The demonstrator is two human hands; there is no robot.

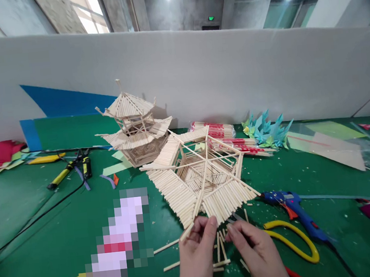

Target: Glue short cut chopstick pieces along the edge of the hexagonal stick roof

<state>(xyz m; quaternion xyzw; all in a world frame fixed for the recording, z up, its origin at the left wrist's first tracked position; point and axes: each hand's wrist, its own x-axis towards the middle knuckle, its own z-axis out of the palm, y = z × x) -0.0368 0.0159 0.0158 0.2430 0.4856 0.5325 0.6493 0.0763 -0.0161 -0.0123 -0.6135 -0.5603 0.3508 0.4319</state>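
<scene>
The left hand (pixel 195 254) curls its fingers around a short pale wooden stick (pixel 186 233), thumb and forefinger meeting just at the front edge of the unfinished stick pavilion (pixel 202 174). The right hand (pixel 258 252), also in front of the pavilion, brings thumb and forefinger together in a closed pinch; whether anything is caught between them I cannot tell. Loose cut sticks (pixel 220 249), slim and smooth, lie at odd angles between and beside the hands. The pavilion itself is built of bare blond wood: close-laid slats form sloping, ribbed roof panels, while rods meet at a central hub above a lattice inside. To its front right curves a yellow loop handle (pixel 310 248), slick like plastic; beyond that, still to the right, lies a blue glue gun (pixel 292 202) with an orange-red trigger. Behind the pavilion on the left stands a taller stick pagoda (pixel 133 137) with two tiers of flared, fluted roofs. Behind on the right are glossy red-and-white wrapped stick bundles (pixel 217 130) and spiky folded turquoise paper (pixel 268 132). Left of the pavilion rest yellow-and-black handled pliers (pixel 60 176). Under it spreads a smooth green tabletop (pixel 14 209), and behind it runs a matte white partition (pixel 198 75).
</scene>
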